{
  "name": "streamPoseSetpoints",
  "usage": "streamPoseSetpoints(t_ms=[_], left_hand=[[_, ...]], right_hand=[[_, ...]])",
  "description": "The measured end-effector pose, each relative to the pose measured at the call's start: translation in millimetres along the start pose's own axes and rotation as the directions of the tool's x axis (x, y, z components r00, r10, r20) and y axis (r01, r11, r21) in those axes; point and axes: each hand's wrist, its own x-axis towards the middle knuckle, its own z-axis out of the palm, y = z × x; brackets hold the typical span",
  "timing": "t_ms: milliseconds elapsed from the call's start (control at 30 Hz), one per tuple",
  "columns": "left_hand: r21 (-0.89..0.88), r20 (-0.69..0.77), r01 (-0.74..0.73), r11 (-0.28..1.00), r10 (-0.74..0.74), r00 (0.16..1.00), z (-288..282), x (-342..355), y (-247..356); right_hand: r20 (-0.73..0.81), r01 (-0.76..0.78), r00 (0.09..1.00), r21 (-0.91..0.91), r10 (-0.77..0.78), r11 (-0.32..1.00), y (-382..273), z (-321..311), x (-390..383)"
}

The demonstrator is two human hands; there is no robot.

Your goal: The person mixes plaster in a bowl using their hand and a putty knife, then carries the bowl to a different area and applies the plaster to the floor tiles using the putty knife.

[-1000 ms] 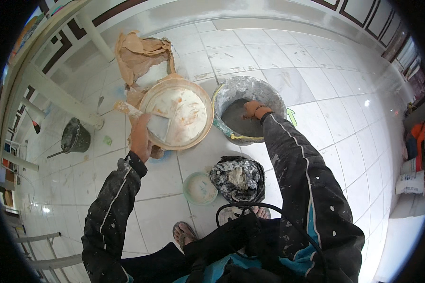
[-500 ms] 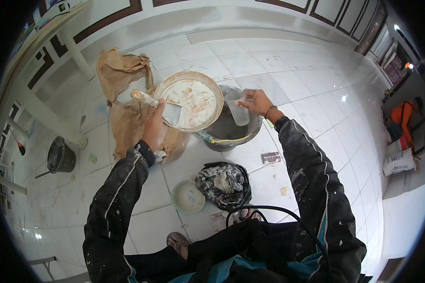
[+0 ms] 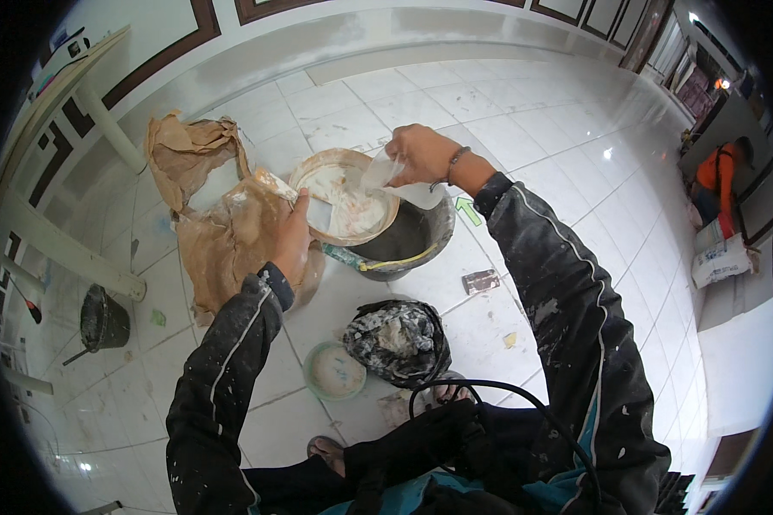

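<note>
My right hand (image 3: 427,157) grips a translucent plastic cup (image 3: 381,174), tipped sideways with one end over the round basin (image 3: 345,157). Inside the basin is a white, partly tan-streaked paste or powder (image 3: 352,206). The basin leans over the left part of a dark bucket (image 3: 445,240), whose inside looks grey. At the basin's left edge my left hand (image 3: 292,240) is closed round a putty knife (image 3: 276,184), its flat blade over the basin; whether these fingers also hold the rim, I cannot tell. My right fingers partly hide the cup.
Crumpled brown paper (image 3: 232,249) lies left of the basin. Nearer me are a black bag of whitish material (image 3: 399,339) and a pale green bowl (image 3: 335,371). Another dark bucket (image 3: 105,319) stands left. A person in orange (image 3: 717,176) is at far right, beside a white sack (image 3: 721,262).
My right hand has moved left with the cup, from above the dark bucket to the basin's edge, and the cup has gone from near upright to tipped. The left hand still holds the putty knife.
</note>
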Motion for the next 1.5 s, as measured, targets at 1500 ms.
streamPoseSetpoints(t_ms=[1500], left_hand=[[-0.249, 0.055, 0.037, 0.968, -0.024, 0.998, -78, -11, -13]], right_hand=[[0.261, -0.131, 0.942, -0.296, 0.212, 0.946, 22, 60, -40]])
